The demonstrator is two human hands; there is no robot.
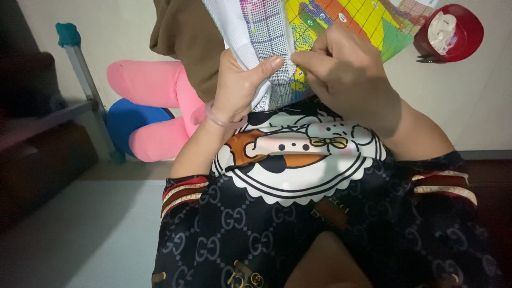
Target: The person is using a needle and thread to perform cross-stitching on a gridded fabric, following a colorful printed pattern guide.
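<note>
A white cross-stitch cloth (266, 32) with a gridded, coloured pattern (362, 18) hangs close in front of my chest. My left hand (240, 85) grips its folded white edge, thumb pressed on the front, with a pale pink bangle (216, 118) on the wrist. On the cloth's lower coloured part, my right hand (346, 74) has its fingertips pinched together; whether they hold a needle is hidden. Below the hands lies my dark patterned top with a cartoon print (298, 154).
A red round container (450, 32) with white contents sits at the upper right on the pale floor. A pink and blue plush toy (152, 114) lies at the left beside a grey metal leg (88, 85). Brown fabric (184, 37) hangs behind the cloth.
</note>
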